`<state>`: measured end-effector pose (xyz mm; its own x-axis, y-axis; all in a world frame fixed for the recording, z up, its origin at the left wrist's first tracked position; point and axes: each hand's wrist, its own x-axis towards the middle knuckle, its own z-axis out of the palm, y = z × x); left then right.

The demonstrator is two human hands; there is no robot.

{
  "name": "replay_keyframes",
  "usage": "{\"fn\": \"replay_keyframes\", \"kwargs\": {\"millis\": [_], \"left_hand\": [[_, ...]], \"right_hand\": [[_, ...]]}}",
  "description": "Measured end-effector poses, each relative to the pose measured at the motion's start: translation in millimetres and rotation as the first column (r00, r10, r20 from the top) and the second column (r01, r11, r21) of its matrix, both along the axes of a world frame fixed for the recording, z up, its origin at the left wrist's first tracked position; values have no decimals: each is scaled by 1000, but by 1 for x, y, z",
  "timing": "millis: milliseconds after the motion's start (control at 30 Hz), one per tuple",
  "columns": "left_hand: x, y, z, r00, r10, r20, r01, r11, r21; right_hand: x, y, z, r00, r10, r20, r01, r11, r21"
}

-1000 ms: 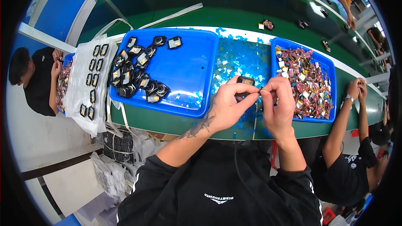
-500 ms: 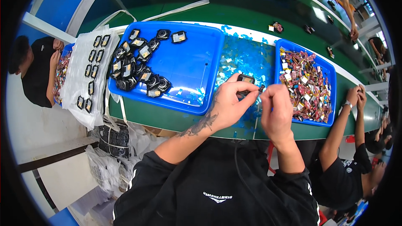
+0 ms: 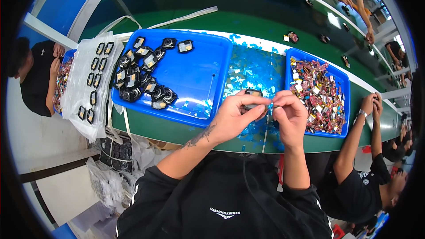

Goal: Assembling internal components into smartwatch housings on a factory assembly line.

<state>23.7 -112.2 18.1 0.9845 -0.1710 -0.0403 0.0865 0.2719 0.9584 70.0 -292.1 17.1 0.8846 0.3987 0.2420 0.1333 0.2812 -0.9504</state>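
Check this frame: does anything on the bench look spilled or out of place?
Yes. Blue film scraps litter the green bench between the two blue trays, some inside the left tray. The left hand and right hand hold a small dark part above them.

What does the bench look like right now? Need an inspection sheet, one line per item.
Surface: green bench, blue film scraps littered between the trays.
Job's things: small dark part held in the left hand; right hand pinches at it.
Clutter: big blue tray of black parts; smaller blue tray of mixed colourful bits; white sheet with rows of parts.
Fingers: both hands closed on the part.
Cables: nothing seen.
Surroundings: other people seated left and right.
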Motion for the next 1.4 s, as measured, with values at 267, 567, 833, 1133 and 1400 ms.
{"fn": "replay_keyframes", "kwargs": {"millis": [267, 567, 833, 1133, 1400], "left_hand": [[-5, -14, -6, 964, 223, 145, -240, 964, 111], [-11, -17, 2, 986, 160, 54, -161, 987, 10], [-12, -14, 0, 991, 136, 13, -130, 966, -225], [-12, -16, -2, 991, 132, 8, -128, 970, -207], [-15, -11, -2, 995, 91, 41, -89, 994, -68]], "right_hand": [[-13, 16, 29, 920, -138, 368, 325, 793, -516], [-11, 26, 33, 825, -107, 556, 448, 723, -526], [-14, 25, 39, 862, -161, 481, 423, 752, -505], [-13, 24, 45, 870, -107, 482, 394, 738, -548], [-14, 26, 52, 873, -96, 479, 402, 697, -594]]}}
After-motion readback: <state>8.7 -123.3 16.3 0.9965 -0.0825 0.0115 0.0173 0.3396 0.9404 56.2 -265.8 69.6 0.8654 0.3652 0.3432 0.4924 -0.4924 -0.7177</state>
